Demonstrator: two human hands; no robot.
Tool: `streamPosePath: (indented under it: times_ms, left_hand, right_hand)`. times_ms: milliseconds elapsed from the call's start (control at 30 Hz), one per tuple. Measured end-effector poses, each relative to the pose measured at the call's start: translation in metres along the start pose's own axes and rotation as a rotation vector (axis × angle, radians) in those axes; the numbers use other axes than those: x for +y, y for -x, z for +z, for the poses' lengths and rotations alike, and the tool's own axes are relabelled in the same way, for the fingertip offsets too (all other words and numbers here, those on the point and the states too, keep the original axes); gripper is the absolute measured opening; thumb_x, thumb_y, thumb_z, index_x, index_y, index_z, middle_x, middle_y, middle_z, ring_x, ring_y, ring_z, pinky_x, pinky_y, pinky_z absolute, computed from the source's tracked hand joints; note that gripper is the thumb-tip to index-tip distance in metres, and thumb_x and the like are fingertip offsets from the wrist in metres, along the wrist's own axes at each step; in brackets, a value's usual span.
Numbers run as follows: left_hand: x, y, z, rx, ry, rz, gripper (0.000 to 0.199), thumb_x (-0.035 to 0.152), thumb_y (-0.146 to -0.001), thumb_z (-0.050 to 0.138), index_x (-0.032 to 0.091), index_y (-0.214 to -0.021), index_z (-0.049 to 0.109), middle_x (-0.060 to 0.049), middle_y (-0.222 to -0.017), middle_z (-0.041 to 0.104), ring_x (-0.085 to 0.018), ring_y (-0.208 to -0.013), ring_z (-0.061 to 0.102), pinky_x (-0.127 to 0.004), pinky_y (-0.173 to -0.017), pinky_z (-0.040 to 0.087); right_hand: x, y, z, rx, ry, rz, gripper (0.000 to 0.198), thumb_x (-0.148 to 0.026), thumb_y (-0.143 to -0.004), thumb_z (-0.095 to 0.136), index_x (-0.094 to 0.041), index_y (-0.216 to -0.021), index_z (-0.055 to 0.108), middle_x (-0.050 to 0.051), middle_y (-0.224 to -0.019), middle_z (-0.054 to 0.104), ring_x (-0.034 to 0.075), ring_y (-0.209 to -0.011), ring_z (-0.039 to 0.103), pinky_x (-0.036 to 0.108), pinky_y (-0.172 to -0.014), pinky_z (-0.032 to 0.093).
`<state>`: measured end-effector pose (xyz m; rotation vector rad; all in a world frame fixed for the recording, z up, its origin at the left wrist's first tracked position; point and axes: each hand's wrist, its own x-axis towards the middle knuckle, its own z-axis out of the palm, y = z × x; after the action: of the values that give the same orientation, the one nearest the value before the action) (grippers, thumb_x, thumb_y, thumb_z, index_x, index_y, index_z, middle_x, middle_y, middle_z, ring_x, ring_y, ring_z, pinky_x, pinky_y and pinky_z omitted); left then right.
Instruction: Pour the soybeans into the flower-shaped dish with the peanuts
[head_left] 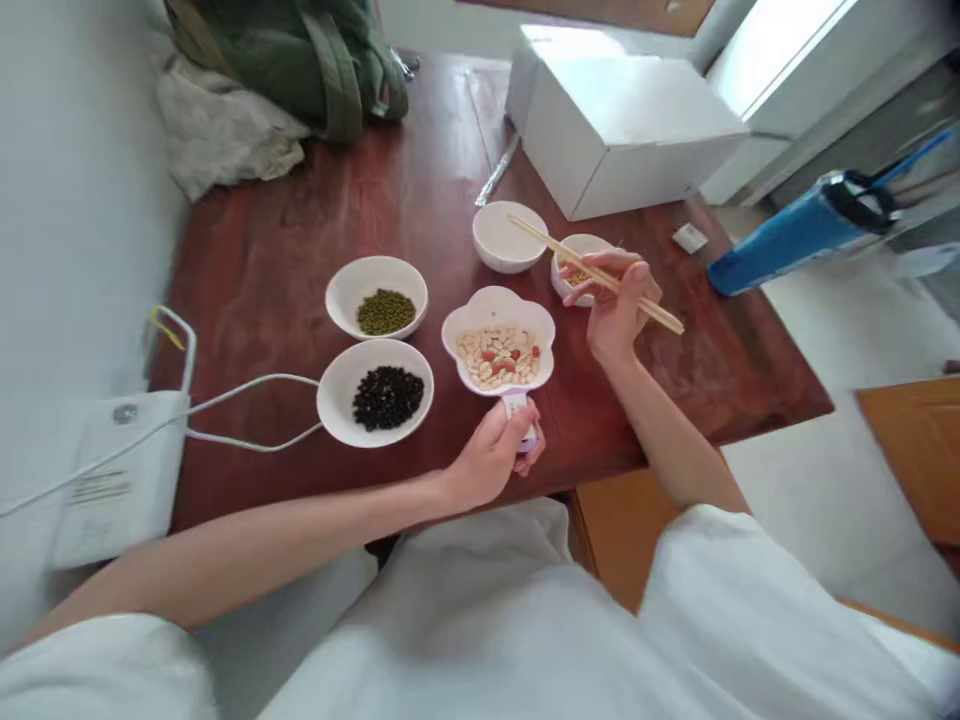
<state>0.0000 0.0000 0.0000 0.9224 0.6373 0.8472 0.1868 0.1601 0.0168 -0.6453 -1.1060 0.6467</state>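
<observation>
My left hand [491,450] is closed around the handle of a white flower-shaped scoop [495,300]. Pale seeds [480,355] lie in the scoop, with several red pieces among them. A pair of chopsticks [574,258] is gripped in my right hand [619,300], their tips over a white bowl [510,258] whose inside looks bare. Partly behind my right fingers stands another white bowl [585,242] with yellowish-brown bits. Left of the scoop are a bowl [341,290] of green beans [385,312] and a bowl [335,410] of black beans [388,397].
A white box [637,130] stands at the back right, a blue bottle [795,235] at the right edge. A green bag [300,60] and a crumpled cloth [225,130] lie at the back left. A white cable [255,380] runs from a wall unit [120,480] to the black-bean bowl.
</observation>
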Motion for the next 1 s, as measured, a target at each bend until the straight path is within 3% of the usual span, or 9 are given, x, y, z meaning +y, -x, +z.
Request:
streamPosePath:
  times_ms: [167, 400, 600, 700, 900, 1000]
  left_hand:
    - [0.004, 0.002, 0.000, -0.012, -0.010, -0.009, 0.049, 0.069, -0.114, 0.058, 0.022, -0.104, 0.050, 0.008, -0.067, 0.055, -0.010, -0.054, 0.043, -0.025, -0.055, 0.041]
    - [0.001, 0.000, 0.000, 0.048, 0.059, -0.045, 0.055, 0.074, -0.108, 0.066, 0.021, -0.103, 0.052, -0.001, -0.084, 0.069, -0.014, -0.066, 0.064, -0.029, -0.065, 0.055]
    - [0.004, -0.003, -0.002, 0.099, 0.078, -0.051, 0.059, 0.077, -0.104, 0.071, 0.021, -0.104, 0.052, 0.006, -0.075, 0.055, -0.009, -0.058, 0.041, -0.022, -0.051, 0.033]
    - [0.005, -0.005, -0.004, 0.098, 0.126, -0.062, 0.060, 0.077, -0.101, 0.074, 0.021, -0.105, 0.052, 0.008, -0.072, 0.049, -0.008, -0.057, 0.033, -0.021, -0.051, 0.025]
    - [0.004, -0.004, -0.006, 0.091, 0.117, -0.036, 0.059, 0.077, -0.102, 0.073, 0.021, -0.104, 0.052, 0.009, -0.069, 0.046, -0.008, -0.056, 0.030, -0.021, -0.051, 0.023]
    - [0.005, -0.004, -0.006, 0.092, 0.138, -0.044, 0.059, 0.077, -0.102, 0.074, 0.021, -0.104, 0.052, 0.009, -0.068, 0.046, -0.008, -0.055, 0.030, -0.021, -0.051, 0.023]
  right_hand:
    - [-0.002, -0.011, -0.004, 0.040, -0.031, 0.055, 0.060, -0.075, -0.106, 0.067, -0.026, -0.078, 0.087, 0.003, -0.076, 0.076, 0.016, -0.055, 0.073, 0.025, -0.037, 0.055]
    - [-0.006, -0.018, -0.010, -0.051, -0.114, 0.121, 0.067, -0.076, -0.109, 0.060, -0.029, -0.065, 0.076, 0.000, -0.064, 0.062, 0.013, -0.043, 0.061, 0.026, -0.030, 0.038]
    - [-0.008, -0.009, -0.005, -0.051, -0.094, 0.100, 0.044, -0.070, -0.101, 0.079, -0.030, -0.082, 0.077, -0.004, -0.063, 0.068, 0.013, -0.044, 0.060, 0.024, -0.038, 0.051]
    - [-0.007, -0.007, -0.006, -0.084, -0.043, 0.025, 0.044, -0.069, -0.092, 0.090, -0.029, -0.082, 0.076, -0.003, -0.068, 0.074, 0.013, -0.046, 0.062, 0.024, -0.039, 0.048]
    - [-0.005, -0.007, -0.016, -0.291, 0.079, -0.052, 0.026, -0.057, -0.097, 0.090, -0.032, -0.093, 0.093, 0.004, -0.088, 0.086, 0.015, -0.057, 0.068, 0.031, -0.045, 0.047]
    - [-0.008, -0.011, -0.017, -0.380, 0.153, -0.110, 0.022, -0.055, -0.098, 0.090, -0.034, -0.093, 0.095, 0.004, -0.083, 0.086, 0.022, -0.070, 0.075, 0.039, -0.061, 0.057]
